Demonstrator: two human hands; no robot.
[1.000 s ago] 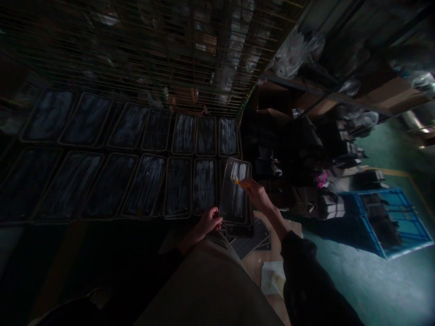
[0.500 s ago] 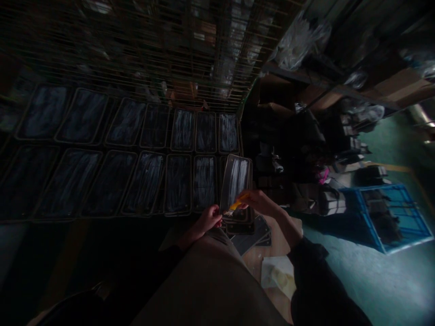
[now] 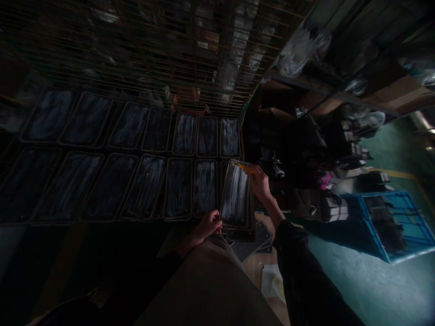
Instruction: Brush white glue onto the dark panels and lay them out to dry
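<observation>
From where I stand, I see the person's two bare hands set apart, the right one farther out than the left. The right hand (image 3: 259, 181) has its fingers drawn together in a pinching grip pointing left, the back of the hand turned up and to the right. Its wrist (image 3: 272, 202) is bare, and the arm slants far and left out of a dark right sleeve (image 3: 295, 256). The left hand (image 3: 211, 222) sits low and near, close to the body, fingers curled inward and toward the right. Its bare forearm (image 3: 188, 244) angles in from the near left; the upper arm is lost in shadow.
</observation>
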